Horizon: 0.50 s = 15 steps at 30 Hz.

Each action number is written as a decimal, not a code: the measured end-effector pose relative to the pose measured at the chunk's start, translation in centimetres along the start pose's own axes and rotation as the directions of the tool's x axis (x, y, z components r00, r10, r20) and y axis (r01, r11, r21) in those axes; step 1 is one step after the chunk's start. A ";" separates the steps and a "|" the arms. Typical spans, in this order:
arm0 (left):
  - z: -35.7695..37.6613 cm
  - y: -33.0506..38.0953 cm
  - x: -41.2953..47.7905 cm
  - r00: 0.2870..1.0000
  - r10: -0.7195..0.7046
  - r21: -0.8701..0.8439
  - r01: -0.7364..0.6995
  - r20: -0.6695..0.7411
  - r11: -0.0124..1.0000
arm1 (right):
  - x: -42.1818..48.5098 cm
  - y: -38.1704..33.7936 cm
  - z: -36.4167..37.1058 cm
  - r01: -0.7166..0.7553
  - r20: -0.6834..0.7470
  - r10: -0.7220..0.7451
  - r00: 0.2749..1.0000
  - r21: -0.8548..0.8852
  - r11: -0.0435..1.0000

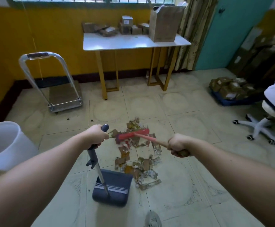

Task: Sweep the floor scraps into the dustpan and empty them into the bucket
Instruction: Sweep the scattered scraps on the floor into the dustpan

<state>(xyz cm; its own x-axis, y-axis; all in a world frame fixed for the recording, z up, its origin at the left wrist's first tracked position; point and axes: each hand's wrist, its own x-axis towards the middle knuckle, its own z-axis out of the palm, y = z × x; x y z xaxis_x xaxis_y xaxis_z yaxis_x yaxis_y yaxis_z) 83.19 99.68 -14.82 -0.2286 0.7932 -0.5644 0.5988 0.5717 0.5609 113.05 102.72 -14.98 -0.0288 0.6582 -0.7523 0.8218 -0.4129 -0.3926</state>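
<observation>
Brown cardboard and tape scraps (140, 163) lie spread over the tiled floor in front of me. My left hand (96, 134) grips the upright handle of a dark blue dustpan (113, 188), whose pan rests on the floor just left of the nearest scraps. My right hand (177, 145) holds the wooden stick of a red broom (133, 134); its head sits on the far part of the scrap pile. A white bucket (6, 145) stands at the left edge, beside my left forearm.
A folding hand trolley (60, 95) stands at the back left. A white table (133, 43) with cardboard boxes is against the yellow wall. A white swivel chair (264, 126) and a blue tray of parcels (231, 92) are at the right. My shoe (153, 219) shows at the bottom.
</observation>
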 end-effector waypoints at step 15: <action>-1.6 2.9 4.7 0.990 -0.138 -0.096 0.139 0.020 0.986 | 15.9 -8.3 -3.9 0.133 -0.050 -0.132 0.990 0.014 0.991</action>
<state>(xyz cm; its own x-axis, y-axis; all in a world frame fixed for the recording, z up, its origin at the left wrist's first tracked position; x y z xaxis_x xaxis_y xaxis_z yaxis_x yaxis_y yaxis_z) 82.66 105.40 -14.87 -0.2935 0.7027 -0.6481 0.4851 0.6937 0.5324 108.01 119.11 -21.64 -0.1086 0.7379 -0.6661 0.8024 -0.3304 -0.4969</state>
